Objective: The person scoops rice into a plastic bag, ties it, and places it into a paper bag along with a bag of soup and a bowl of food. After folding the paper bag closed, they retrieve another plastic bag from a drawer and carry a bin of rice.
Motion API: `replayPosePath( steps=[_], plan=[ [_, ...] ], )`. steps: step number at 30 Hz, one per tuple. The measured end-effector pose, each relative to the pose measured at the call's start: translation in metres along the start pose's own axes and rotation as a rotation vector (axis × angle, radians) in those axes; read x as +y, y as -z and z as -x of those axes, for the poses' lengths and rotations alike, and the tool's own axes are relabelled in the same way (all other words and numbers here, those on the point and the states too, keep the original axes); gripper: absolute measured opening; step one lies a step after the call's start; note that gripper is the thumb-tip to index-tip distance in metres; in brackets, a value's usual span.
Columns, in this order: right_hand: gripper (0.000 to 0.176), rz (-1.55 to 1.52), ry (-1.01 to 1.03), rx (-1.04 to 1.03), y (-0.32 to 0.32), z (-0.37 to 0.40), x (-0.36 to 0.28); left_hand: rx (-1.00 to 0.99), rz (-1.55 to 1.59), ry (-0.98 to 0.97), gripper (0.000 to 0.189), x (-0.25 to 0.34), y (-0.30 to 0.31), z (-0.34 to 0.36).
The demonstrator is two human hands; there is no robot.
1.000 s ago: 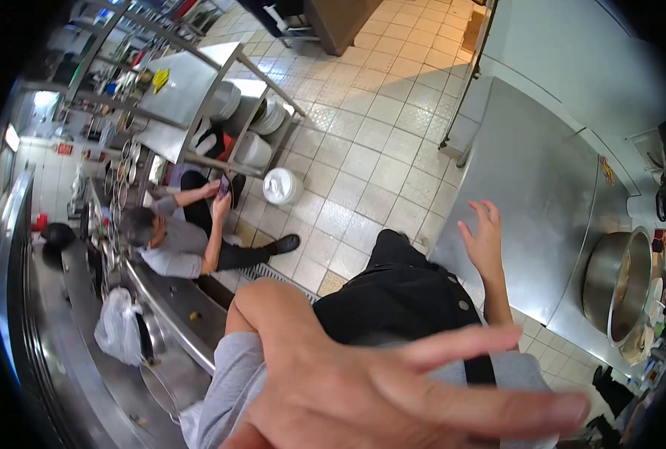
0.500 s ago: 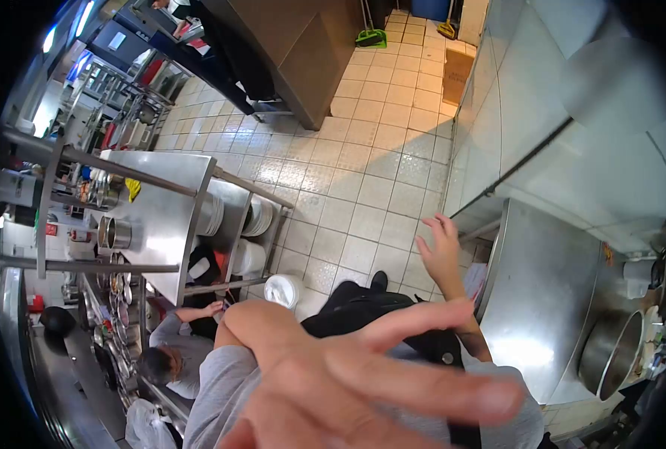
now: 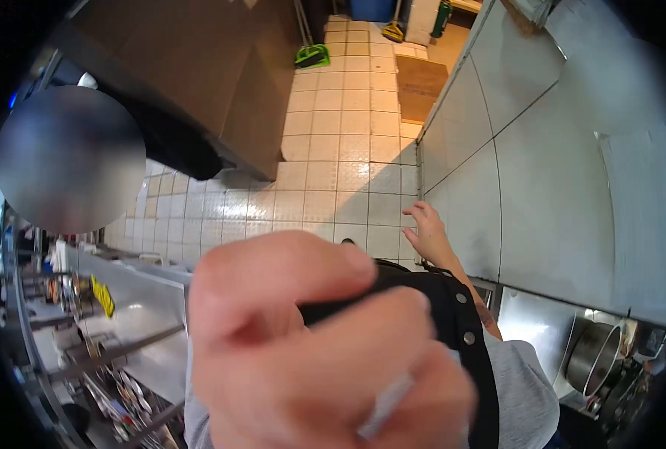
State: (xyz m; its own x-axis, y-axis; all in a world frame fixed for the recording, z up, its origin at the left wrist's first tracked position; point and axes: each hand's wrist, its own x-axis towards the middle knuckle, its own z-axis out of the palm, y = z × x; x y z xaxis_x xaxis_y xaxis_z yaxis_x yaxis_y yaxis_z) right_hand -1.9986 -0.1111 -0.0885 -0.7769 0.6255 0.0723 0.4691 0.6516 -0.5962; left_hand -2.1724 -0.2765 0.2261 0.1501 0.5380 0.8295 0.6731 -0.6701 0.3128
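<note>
My left hand looms large and slightly blurred close in front of the camera. Its fingers are curled in, and nothing shows between them. Behind it, partly covered, is the black apron over my grey shirt. My right hand hangs out over the tiled floor, beside the wall. Its fingers are apart and lightly bent, with nothing in them.
On the left is a steel table with a yellow cloth. A brown partition stands ahead, a green dustpan beyond it. The tiled wall runs along the right. A steel pot sits at lower right.
My left hand has gone from spread fingers to curled ones, still close to the camera. The view has shifted forward along the floor; a blurred round patch now appears at left.
</note>
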Motion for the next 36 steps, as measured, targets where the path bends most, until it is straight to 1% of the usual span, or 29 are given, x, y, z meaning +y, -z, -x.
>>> replayPosePath(
  steps=[2, 4, 5, 8, 9, 10, 12, 14, 15, 16, 17, 19, 20, 21, 23, 25, 26, 27, 28, 29, 30, 32, 33, 34, 36],
  plan=[
    [0.037, -0.008, -0.084, 0.015, 0.000, -0.030, 0.028, 0.039, 0.081, -0.062, 0.010, -0.055, -0.005, -0.027],
    [0.036, 0.072, -0.194, 0.060, 0.017, -0.054, 0.035, 0.081, 0.119, -0.124, 0.009, -0.108, -0.013, -0.054],
    [0.036, 0.111, -0.247, 0.087, 0.026, -0.066, 0.039, 0.102, 0.139, -0.152, 0.009, -0.132, -0.019, -0.066],
    [0.035, 0.107, -0.448, 0.079, 0.030, -0.118, 0.062, 0.148, 0.156, -0.222, 0.014, -0.209, -0.042, -0.096],
    [0.033, 0.089, -0.431, 0.074, 0.023, -0.145, 0.073, 0.143, 0.147, -0.247, 0.016, -0.236, -0.050, -0.103],
    [0.031, 0.077, -0.418, 0.065, 0.014, -0.170, 0.090, 0.120, 0.139, -0.277, 0.018, -0.265, -0.059, -0.107],
    [0.028, 0.063, -0.399, 0.052, 0.001, -0.222, 0.131, -0.043, 0.124, -0.313, 0.019, -0.333, -0.078, -0.116],
    [0.025, 0.044, -0.381, 0.050, 0.011, -0.280, 0.164, -0.176, 0.136, -0.301, 0.016, -0.411, -0.091, -0.124],
    [0.020, -0.032, -0.416, 0.062, 0.022, -0.319, 0.168, -0.269, 0.240, -0.165, 0.016, -0.454, -0.094, -0.123],
    [0.016, -0.109, -0.451, 0.072, 0.038, -0.362, 0.163, -0.211, 0.266, 0.005, 0.016, -0.498, -0.101, -0.118],
    [0.014, -0.113, -0.399, 0.119, 0.049, -0.399, 0.167, -0.145, 0.196, 0.147, 0.014, -0.550, -0.111, -0.098],
    [0.014, -0.045, -0.272, 0.157, 0.064, -0.474, 0.189, -0.220, -0.020, 0.436, 0.008, -0.642, -0.116, -0.053],
    [0.014, -0.008, -0.214, 0.172, 0.072, -0.508, 0.201, -0.260, -0.048, 0.619, 0.005, -0.679, -0.118, -0.027],
    [0.014, 0.003, -0.194, 0.194, 0.088, -0.544, 0.203, -0.299, -0.073, 0.801, 0.007, -0.709, -0.121, -0.001],
    [0.014, -0.005, -0.188, 0.235, 0.113, -0.609, 0.211, -0.450, -0.171, 1.006, 0.014, -0.756, -0.128, 0.048],
    [0.013, -0.046, -0.214, 0.277, 0.132, -0.667, 0.230, -0.506, -0.108, 1.171, 0.032, -0.797, -0.143, 0.122],
    [0.012, -0.028, -0.216, 0.297, 0.138, -0.692, 0.245, -0.553, -0.049, 1.411, 0.039, -0.814, -0.155, 0.160],
    [0.011, -0.012, -0.225, 0.316, 0.141, -0.714, 0.260, -0.862, -0.131, 1.685, 0.034, -0.836, -0.176, 0.199],
    [0.010, 0.002, -0.241, 0.336, 0.143, -0.732, 0.275, -1.051, -0.118, 1.834, 0.033, -0.850, -0.186, 0.222],
    [0.015, 0.014, -0.284, 0.357, 0.144, -0.746, 0.290, -1.157, -0.086, 1.922, 0.033, -0.867, -0.193, 0.229],
    [0.017, -0.018, -0.346, 0.355, 0.145, -0.758, 0.304, -1.220, -0.056, 1.971, 0.033, -0.885, -0.196, 0.228],
    [0.022, -0.071, -0.465, 0.361, 0.145, -0.768, 0.338, -1.202, -0.006, 1.971, 0.033, -0.937, -0.199, 0.197],
    [0.029, -0.104, -0.514, 0.361, 0.145, -0.770, 0.352, -1.178, 0.010, 1.952, 0.033, -0.969, -0.201, 0.176],
    [0.027, -0.134, -0.631, 0.294, 0.152, -0.773, 0.362, -1.157, 0.024, 1.930, 0.032, -1.002, -0.206, 0.153],
    [0.026, -0.245, -0.709, 0.284, 0.164, -0.779, 0.381, -1.121, 0.045, 1.868, 0.032, -1.070, -0.224, 0.104]
  ],
)
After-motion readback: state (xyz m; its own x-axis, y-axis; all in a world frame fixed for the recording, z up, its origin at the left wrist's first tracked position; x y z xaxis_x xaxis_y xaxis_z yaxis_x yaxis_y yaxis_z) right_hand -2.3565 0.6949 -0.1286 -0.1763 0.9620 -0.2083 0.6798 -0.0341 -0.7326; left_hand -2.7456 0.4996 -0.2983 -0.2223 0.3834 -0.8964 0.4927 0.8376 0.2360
